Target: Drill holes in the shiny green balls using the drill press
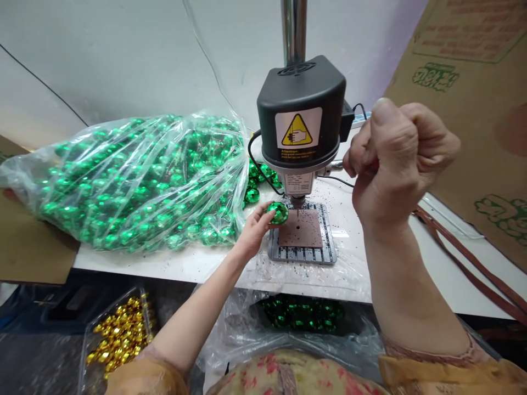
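Observation:
My left hand (pixel 257 227) pinches a shiny green faceted ball (pixel 278 213) at the left edge of the drill press base plate (pixel 303 254). A brown square pad (pixel 300 233) with a dark hole lies on that plate, and the ball is beside the drill bit (pixel 298 213). On the right, my right hand (pixel 391 159) is raised and closed in a fist at the side of the black drill press head (pixel 302 109). A metal feed lever hub (pixel 336 164) runs toward this fist; the grip itself is hidden by the fingers.
A clear plastic bag (pixel 135 181) full of green balls lies to the left, with loose green balls at its mouth. Dark shavings litter the white table (pixel 352 274). A cardboard box (pixel 465 120) stands right. Below are gold balls (pixel 119 334) in a clear bin and more green balls (pixel 302 312).

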A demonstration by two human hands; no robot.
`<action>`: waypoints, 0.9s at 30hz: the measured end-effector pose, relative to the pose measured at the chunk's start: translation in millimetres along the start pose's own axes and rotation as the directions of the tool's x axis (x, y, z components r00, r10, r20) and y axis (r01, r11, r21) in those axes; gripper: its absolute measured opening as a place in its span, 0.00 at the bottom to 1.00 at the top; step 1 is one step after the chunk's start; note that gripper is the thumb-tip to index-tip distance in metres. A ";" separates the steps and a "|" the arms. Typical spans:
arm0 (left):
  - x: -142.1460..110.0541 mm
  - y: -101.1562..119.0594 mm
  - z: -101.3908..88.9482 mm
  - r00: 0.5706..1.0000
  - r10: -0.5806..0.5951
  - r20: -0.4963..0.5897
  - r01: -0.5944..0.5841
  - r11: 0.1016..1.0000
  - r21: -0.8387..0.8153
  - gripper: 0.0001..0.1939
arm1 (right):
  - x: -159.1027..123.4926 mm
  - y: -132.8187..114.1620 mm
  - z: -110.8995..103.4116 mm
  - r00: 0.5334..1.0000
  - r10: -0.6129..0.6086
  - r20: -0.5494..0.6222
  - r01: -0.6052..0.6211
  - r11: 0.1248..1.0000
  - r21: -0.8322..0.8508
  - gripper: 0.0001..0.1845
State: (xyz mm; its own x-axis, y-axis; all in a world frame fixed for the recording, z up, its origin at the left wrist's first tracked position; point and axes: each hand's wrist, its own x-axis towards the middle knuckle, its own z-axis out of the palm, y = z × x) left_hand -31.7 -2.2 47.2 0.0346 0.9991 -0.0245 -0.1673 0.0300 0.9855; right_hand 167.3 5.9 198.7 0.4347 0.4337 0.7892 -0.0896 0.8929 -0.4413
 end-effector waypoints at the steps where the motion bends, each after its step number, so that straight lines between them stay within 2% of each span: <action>1: -1.3 -5.6 2.8 1.000 0.027 0.001 -0.027 0.999 0.031 0.31 | -0.2 -0.4 -0.1 1.000 0.003 0.000 -0.003 1.000 0.001 0.27; 4: 1.5 -22.1 5.8 0.994 0.110 0.022 -0.112 0.988 0.106 0.31 | -0.5 -1.4 -0.8 1.000 0.006 0.019 -0.006 1.000 0.025 0.26; 10: 9.9 -40.4 8.3 0.984 0.146 0.097 -0.162 0.972 0.172 0.31 | -0.7 -1.0 -1.1 0.999 -0.023 0.045 0.020 0.999 0.045 0.24; 17: 5.8 -43.3 13.0 0.973 0.192 0.131 -0.225 0.915 0.334 0.25 | -0.9 -3.0 -1.6 0.999 0.008 0.039 -0.006 0.998 -0.056 0.28; 22: 0.6 -41.3 18.0 0.953 0.249 0.174 -0.302 0.840 0.452 0.26 | -0.9 -2.5 -0.9 0.999 -0.020 0.043 0.021 1.000 -0.008 0.26; 25: -2.9 -40.2 24.0 0.938 0.281 0.202 -0.344 0.822 0.453 0.26 | -1.1 -2.3 -0.5 0.999 -0.030 0.043 0.030 0.999 0.013 0.26; 27: -4.2 -41.1 27.3 0.934 0.280 0.221 -0.350 0.840 0.414 0.26 | -1.1 -2.3 -0.8 0.999 -0.015 0.047 0.016 0.999 -0.030 0.28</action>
State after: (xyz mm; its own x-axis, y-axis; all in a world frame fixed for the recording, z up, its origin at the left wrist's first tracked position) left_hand 1.9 -8.4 11.4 0.2029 0.9351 0.2906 0.2558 -0.3371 0.9061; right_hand 167.7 3.3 198.5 0.3930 0.4256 0.8151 -0.0559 0.8958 -0.4408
